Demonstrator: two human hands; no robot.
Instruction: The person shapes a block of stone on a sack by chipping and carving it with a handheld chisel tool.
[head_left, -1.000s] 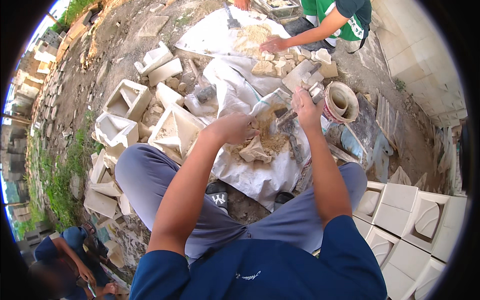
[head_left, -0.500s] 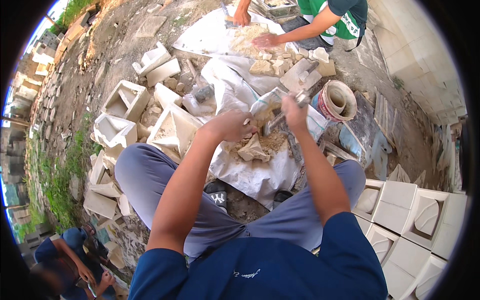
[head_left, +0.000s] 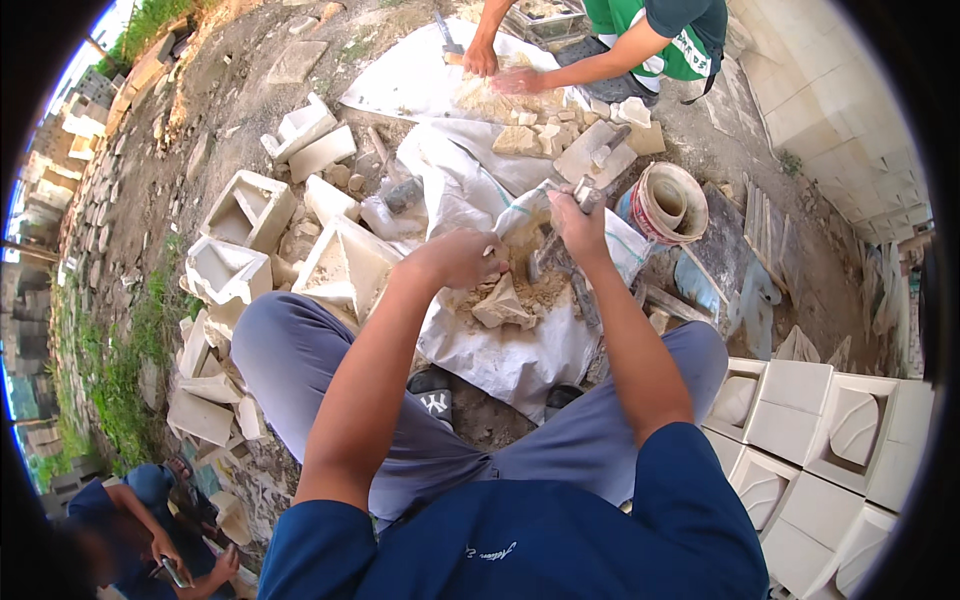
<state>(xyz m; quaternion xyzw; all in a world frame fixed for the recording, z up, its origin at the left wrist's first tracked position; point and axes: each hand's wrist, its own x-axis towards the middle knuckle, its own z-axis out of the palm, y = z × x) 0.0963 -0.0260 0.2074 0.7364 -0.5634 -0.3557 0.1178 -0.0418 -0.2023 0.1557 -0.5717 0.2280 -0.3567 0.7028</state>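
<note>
My right hand [head_left: 579, 226] is closed around the handle of a hammer, whose metal end [head_left: 588, 192] sticks out above the fist. Lower down, the hammer's blurred head [head_left: 544, 256] is over crushed pale stone [head_left: 545, 290]. My left hand [head_left: 465, 258] is curled, its fingertips at the upper tip of a jagged stone chunk [head_left: 504, 303]; their exact hold is partly hidden. Chunk and rubble lie on a white woven sack [head_left: 510, 360] between my feet.
Broken hollow stone blocks [head_left: 250, 210] are heaped at left, near a mallet [head_left: 402, 190]. A bucket [head_left: 668, 205] stands right of the sack. Carved pale blocks [head_left: 790, 410] sit at lower right. Across from me, a co-worker's hands [head_left: 515, 80] work over rubble; another person [head_left: 140, 530] is at lower left.
My right fist and the hammer have shifted slightly left. My left hand stays by the stone chunk. The co-worker's hands across from me have moved a little closer together.
</note>
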